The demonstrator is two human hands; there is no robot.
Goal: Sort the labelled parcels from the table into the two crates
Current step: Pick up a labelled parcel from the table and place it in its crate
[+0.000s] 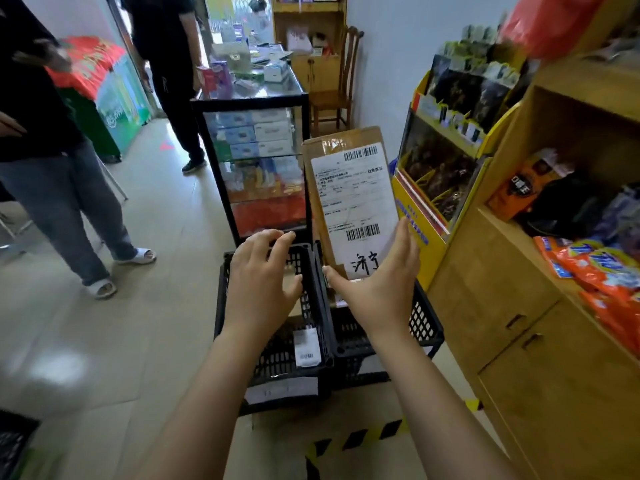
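Parcels in hand: one brown parcel (349, 195), upright, white label facing near, above the right crate (426, 327)
Parcels in crates: one white-labelled packet (306, 348) seen in the left crate (221, 306)
Crates: two, black, side by side on the floor
Right hand (377, 289): clamped on the parcel's lower end, thumb at left edge, fingers along right edge
Left hand (259, 282): holding nothing, fingers spread apart over the left crate
Bystanders (52, 133): two, far left
Glass cabinet (256, 150): one, just beyond the crates
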